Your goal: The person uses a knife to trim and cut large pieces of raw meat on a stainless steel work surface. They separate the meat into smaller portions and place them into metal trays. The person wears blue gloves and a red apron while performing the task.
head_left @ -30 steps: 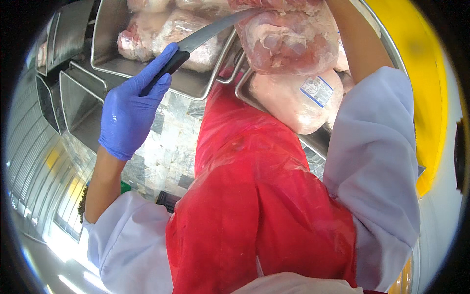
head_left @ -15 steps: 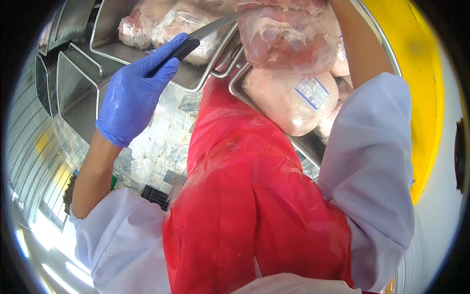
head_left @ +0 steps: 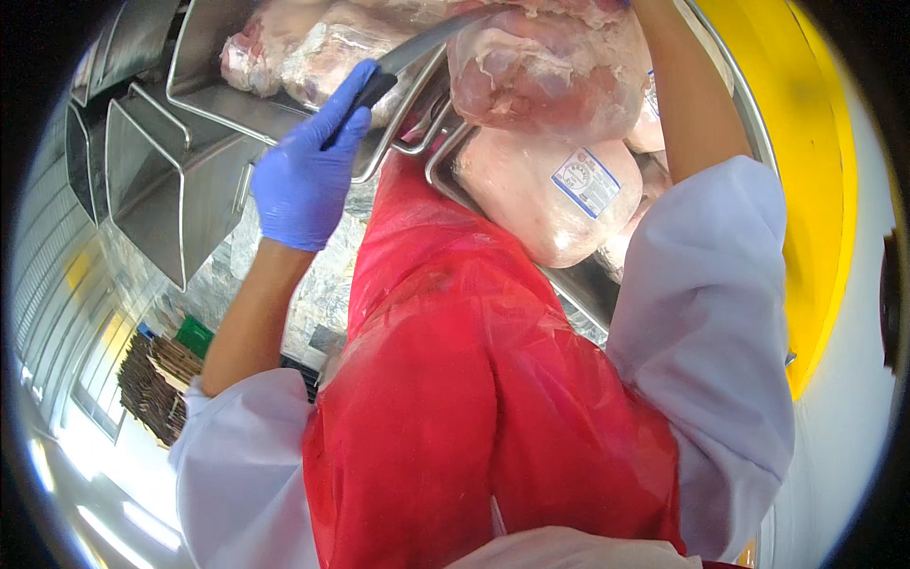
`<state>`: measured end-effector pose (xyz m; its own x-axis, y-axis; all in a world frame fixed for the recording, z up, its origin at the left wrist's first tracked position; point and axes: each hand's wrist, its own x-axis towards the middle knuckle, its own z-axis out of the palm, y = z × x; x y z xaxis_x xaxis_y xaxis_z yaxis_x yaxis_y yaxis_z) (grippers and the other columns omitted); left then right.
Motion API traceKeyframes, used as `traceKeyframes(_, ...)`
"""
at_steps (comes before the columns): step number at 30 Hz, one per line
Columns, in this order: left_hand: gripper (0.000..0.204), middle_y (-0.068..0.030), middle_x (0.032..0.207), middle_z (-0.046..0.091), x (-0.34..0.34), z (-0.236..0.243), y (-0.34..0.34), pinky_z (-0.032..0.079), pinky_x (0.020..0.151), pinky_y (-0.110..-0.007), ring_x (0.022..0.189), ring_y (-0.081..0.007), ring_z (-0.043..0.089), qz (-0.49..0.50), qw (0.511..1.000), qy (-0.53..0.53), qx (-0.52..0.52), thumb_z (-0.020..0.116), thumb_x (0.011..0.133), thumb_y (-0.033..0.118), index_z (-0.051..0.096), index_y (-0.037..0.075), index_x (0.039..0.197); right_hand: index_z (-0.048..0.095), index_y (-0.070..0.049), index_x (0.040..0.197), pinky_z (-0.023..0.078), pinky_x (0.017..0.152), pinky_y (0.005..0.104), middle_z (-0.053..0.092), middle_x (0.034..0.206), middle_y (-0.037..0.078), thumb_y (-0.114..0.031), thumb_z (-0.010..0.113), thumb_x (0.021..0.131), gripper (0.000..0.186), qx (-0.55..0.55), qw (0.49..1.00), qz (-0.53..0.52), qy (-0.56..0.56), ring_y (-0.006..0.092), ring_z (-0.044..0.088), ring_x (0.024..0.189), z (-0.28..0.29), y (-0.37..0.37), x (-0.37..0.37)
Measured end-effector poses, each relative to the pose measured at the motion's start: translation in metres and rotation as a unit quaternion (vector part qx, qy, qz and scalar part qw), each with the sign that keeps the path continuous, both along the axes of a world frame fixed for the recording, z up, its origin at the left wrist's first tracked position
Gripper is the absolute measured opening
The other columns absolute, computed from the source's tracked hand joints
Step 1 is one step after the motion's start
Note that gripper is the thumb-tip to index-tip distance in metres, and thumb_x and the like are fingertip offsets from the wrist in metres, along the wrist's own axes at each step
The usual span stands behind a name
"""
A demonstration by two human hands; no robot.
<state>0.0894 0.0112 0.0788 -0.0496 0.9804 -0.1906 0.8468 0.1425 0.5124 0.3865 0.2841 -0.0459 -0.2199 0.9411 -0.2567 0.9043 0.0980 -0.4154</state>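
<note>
My left hand (head_left: 305, 180), in a blue glove, is closed around the black handle of a knife (head_left: 422, 45). The blade slants up and to the right, its tip at the upper edge of a large piece of raw meat (head_left: 545, 81). This piece rests on a wrapped piece of meat (head_left: 521, 190) with a white and blue label (head_left: 586, 182). My right forearm (head_left: 697, 95) reaches up past the meat's right side. Nearly all of my right hand is cut off by the top edge, so its fingers are hidden.
The labelled meat lies with other wrapped pieces in a metal tray (head_left: 445, 175). A second metal tray (head_left: 242, 112) at the upper left holds more wrapped meat (head_left: 332, 62). Empty-looking metal bins (head_left: 156, 180) stand left of it. Yellow edging (head_left: 825, 190) runs along the right.
My left hand has moved right and slightly down, with the knife still in it. The forearm below has swung right, and the whole view has shifted slightly.
</note>
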Motion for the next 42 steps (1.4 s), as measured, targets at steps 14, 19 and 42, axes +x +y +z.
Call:
traceKeyframes(14, 0.047, -0.0144, 0.097, 0.070, -0.038, -0.074, 0.011, 0.054, 0.072, -0.038, 0.081, -0.0296, 0.068, -0.081, 0.995, 0.053, 0.020, 0.063, 0.093, 0.033, 0.052, 0.039, 0.139, 0.067, -0.001, 0.106, 0.046, 0.095, 0.0440, 0.067, 0.111, 0.023, -0.069, 0.040, 0.090, 0.075, 0.008, 1.000, 0.014, -0.002, 0.0390, 0.063, 0.106, -0.003, 0.013, -0.001)
traceKeyframes(19, 0.042, -0.0161, 0.104, 0.069, -0.070, -0.036, 0.063, 0.053, 0.076, -0.038, 0.092, -0.0334, 0.068, -0.160, 0.984, 0.074, 0.018, 0.061, 0.095, 0.032, 0.056, 0.034, 0.136, 0.067, -0.003, 0.113, 0.044, 0.098, 0.0449, 0.065, 0.118, 0.025, -0.075, 0.034, 0.089, 0.083, 0.061, 0.996, -0.014, -0.062, 0.0405, 0.061, 0.111, -0.042, 0.002, 0.026)
traceKeyframes(42, 0.044, -0.0112, 0.105, 0.072, -0.031, -0.132, -0.018, 0.054, 0.077, -0.033, 0.091, -0.0222, 0.072, 0.073, 0.977, -0.185, 0.083, 0.069, 0.090, 0.026, 0.060, 0.034, 0.133, 0.066, -0.001, 0.121, 0.043, 0.102, 0.0437, 0.063, 0.123, 0.025, -0.073, 0.034, 0.091, 0.084, -0.089, 0.971, -0.215, 0.047, 0.0397, 0.059, 0.116, 0.013, -0.024, -0.009)
